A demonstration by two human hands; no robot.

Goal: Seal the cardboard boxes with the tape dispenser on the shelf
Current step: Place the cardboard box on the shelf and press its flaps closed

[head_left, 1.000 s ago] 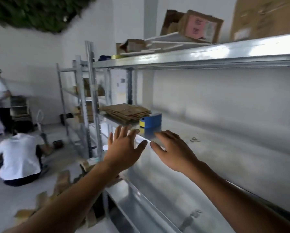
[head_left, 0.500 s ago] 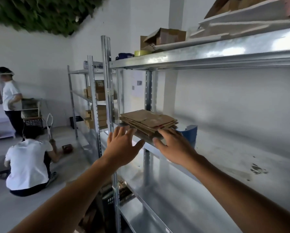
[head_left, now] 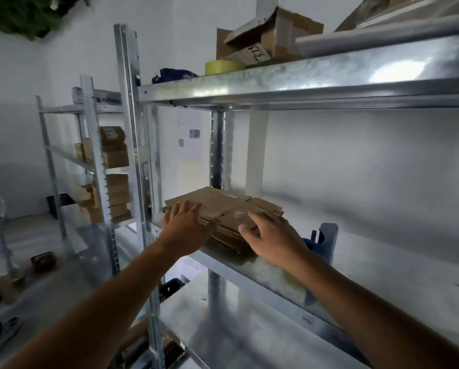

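Note:
A stack of flattened cardboard boxes [head_left: 223, 206] lies at the left end of the middle metal shelf [head_left: 382, 262]. My left hand [head_left: 184, 230] reaches the stack's front left corner, fingers spread over the top sheet. My right hand [head_left: 272, 237] lies at the stack's front right edge, fingers loosely bent and touching the cardboard. Just right of the stack stands a blue tape dispenser [head_left: 325, 241], partly hidden behind my right hand and wrist. Motion blur hides whether either hand grips a sheet.
The upper shelf [head_left: 303, 75] carries a yellow tape roll [head_left: 223, 66], a dark blue object [head_left: 174, 74] and open cardboard boxes [head_left: 271, 39]. A second rack [head_left: 90, 161] with small boxes stands to the left. A steel upright [head_left: 132, 155] rises beside my left arm.
Both hands have moved forward onto the cardboard stack, the left now over its corner. The view has come closer to the shelf and tilted up.

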